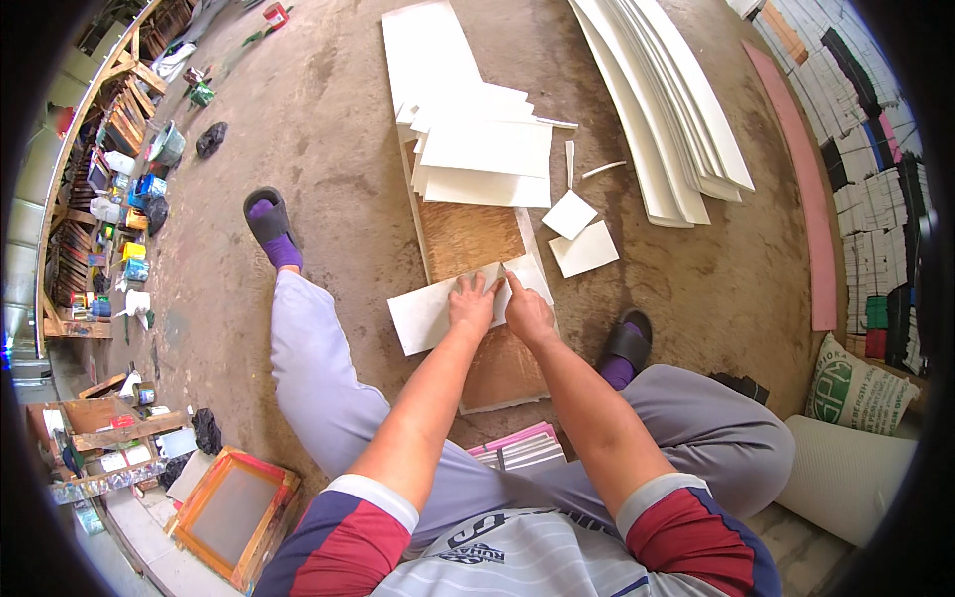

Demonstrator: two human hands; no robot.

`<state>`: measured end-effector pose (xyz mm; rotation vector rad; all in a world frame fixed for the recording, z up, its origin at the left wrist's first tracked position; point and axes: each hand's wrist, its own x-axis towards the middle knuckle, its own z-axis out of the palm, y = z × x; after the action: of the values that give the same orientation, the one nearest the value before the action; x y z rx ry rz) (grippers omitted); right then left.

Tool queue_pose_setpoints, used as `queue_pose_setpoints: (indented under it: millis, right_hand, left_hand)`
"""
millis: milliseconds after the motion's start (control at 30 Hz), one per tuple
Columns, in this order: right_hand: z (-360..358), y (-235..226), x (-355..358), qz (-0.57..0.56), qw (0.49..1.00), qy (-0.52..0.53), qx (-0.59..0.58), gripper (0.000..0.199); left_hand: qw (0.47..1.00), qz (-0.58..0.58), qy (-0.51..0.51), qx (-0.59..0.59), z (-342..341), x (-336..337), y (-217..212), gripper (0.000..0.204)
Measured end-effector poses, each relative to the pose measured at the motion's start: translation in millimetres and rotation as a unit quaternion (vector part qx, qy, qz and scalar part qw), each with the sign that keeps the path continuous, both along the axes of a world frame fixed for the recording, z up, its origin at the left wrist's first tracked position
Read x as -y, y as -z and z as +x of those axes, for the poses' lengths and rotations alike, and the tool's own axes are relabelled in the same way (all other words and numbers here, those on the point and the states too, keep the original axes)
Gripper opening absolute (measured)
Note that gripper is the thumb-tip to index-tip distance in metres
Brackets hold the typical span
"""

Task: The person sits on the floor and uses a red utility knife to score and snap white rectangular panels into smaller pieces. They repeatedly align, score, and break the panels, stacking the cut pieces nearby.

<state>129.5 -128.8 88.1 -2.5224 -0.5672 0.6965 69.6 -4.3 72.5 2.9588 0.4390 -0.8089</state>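
A white rectangular sheet (418,320) lies slantwise across a brown wooden board (476,237) between my legs. Pressed on the sheet is my left hand (472,304), its fingers spread out. Close beside it, my right hand (529,314) is curled with the index finger stretched forward along something thin. A small dark tip shows by that fingertip, but the hand hides the rest, so I cannot make out what it is. Just beyond, a loose stack of white sheets (487,149) rests on the board. Two small white pieces (585,249) lie on the floor to its right.
Long white strips (657,109) are piled at the far right, near a pink strip (801,189). Bundled stacks (875,219), a printed sack (856,388) and a white roll (846,478) line the right side. Paint containers (134,249) and a wooden-framed screen (234,512) stand left.
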Motion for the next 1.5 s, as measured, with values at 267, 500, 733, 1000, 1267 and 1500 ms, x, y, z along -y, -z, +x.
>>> queue_pose_setpoints:
  millis: [267,500,733,1000,1267,1500]
  right_hand:
    - [6.8,-19.9,-5.1,-0.036,0.997,-0.019,-0.059,0.061]
    - [-17.0,-19.6,14.0,-0.066,0.996,-0.025,-0.06,0.061]
    - [-50.4,-22.3,49.6,-0.086,0.995,-0.017,-0.056,0.061]
    - [-74.1,-29.4,92.2,-0.075,0.995,-0.009,-0.065,0.06]
    - [-44.2,-10.8,66.6,0.026,0.999,-0.008,0.033,0.06]
    - [-2.9,7.3,12.9,0.026,0.999,-0.005,0.036,0.055]
  left_hand:
    - [1.0,0.003,0.004,-0.012,0.8,-0.1,-7.6,0.088]
    - [0.999,0.016,0.002,-0.04,2.9,1.0,-5.4,0.091]
    - [0.999,0.024,0.002,-0.035,2.2,1.8,-3.2,0.092]
    - [1.0,0.008,-0.006,-0.029,3.4,2.4,-9.2,0.092]
    - [1.0,-0.004,-0.01,-0.025,2.3,1.6,-7.0,0.091]
    - [1.0,0.007,-0.001,-0.021,1.1,1.2,-6.7,0.09]
